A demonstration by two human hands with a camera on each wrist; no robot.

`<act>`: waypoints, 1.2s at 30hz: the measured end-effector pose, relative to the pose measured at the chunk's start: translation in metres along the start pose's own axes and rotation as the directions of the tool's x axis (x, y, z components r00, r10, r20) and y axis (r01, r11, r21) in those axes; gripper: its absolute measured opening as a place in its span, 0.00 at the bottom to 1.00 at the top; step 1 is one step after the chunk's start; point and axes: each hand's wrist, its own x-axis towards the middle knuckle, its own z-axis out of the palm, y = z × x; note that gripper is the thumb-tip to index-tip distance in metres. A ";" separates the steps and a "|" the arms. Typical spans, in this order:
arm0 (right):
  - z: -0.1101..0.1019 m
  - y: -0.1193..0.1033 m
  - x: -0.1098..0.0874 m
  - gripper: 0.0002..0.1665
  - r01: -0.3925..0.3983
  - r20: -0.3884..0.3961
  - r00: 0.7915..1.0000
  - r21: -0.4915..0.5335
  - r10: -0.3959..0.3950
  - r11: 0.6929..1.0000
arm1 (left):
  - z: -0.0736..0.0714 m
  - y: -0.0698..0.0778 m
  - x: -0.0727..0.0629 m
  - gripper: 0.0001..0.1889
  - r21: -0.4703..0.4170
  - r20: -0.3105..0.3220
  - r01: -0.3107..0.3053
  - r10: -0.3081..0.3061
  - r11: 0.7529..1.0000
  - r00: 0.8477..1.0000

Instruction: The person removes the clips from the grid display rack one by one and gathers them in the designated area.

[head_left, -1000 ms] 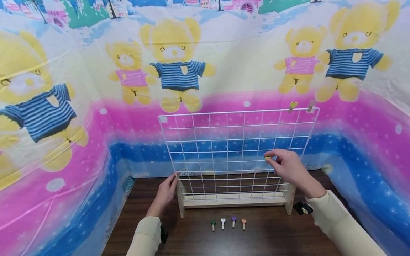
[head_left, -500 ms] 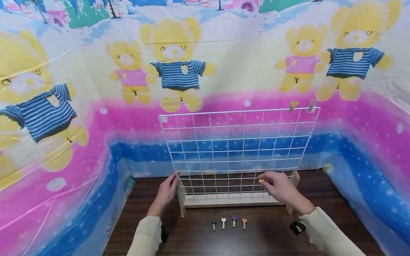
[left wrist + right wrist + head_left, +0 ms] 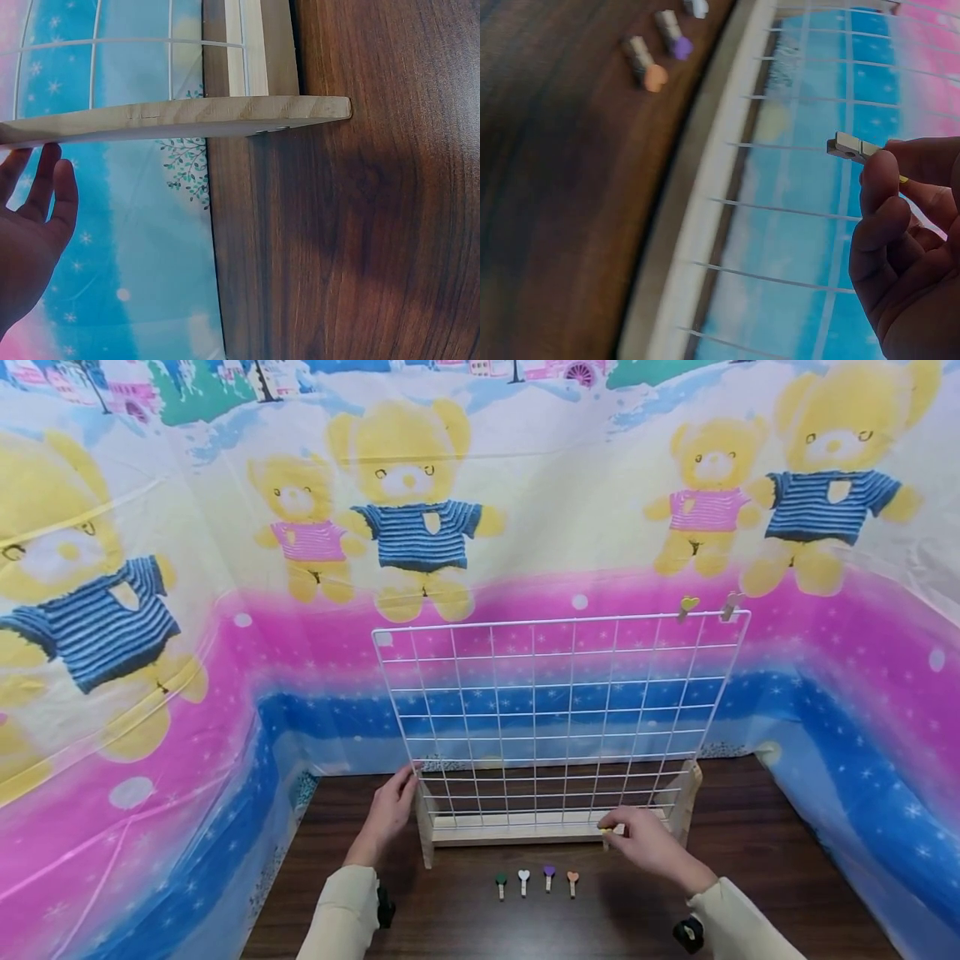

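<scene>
My right hand (image 3: 647, 842) pinches a small wooden clothespin (image 3: 849, 147) with a bit of yellow at its held end, mostly hidden by the fingers. It hovers before the lower right of a white wire grid (image 3: 555, 710) in a wooden stand (image 3: 551, 831). My left hand (image 3: 390, 810) touches the stand's left side board (image 3: 225, 112) with its fingertips. Two clothespins sit on the grid's top right edge: a yellow heart one (image 3: 687, 606) and a pale pinkish heart one (image 3: 731, 606).
On the dark wooden table (image 3: 450, 927), in front of the stand, lie heart clothespins in a row: green (image 3: 501, 885), white (image 3: 523, 882), purple (image 3: 549, 877) and orange (image 3: 573, 883). A bear-printed cloth (image 3: 555, 543) hangs behind and at both sides.
My right hand has come down, carrying the clothespin from the grid's middle right to near the stand's wooden base bar. The left hand stays at the side board.
</scene>
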 end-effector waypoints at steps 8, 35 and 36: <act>0.028 0.023 -0.006 0.03 -0.031 0.099 0.995 0.067 0.024 0.997 | 0.000 0.002 -0.001 0.19 0.000 -0.007 0.002 -0.002 1.000 1.000; 0.077 0.050 -0.016 0.02 -0.194 0.260 0.956 0.213 0.135 0.958 | 0.001 0.001 -0.001 0.20 -0.015 -0.006 0.020 -0.021 1.000 1.000; 0.077 0.051 -0.016 0.03 -0.188 0.257 0.958 0.216 0.130 0.958 | 0.001 0.002 -0.001 0.19 -0.015 -0.008 0.022 -0.022 1.000 1.000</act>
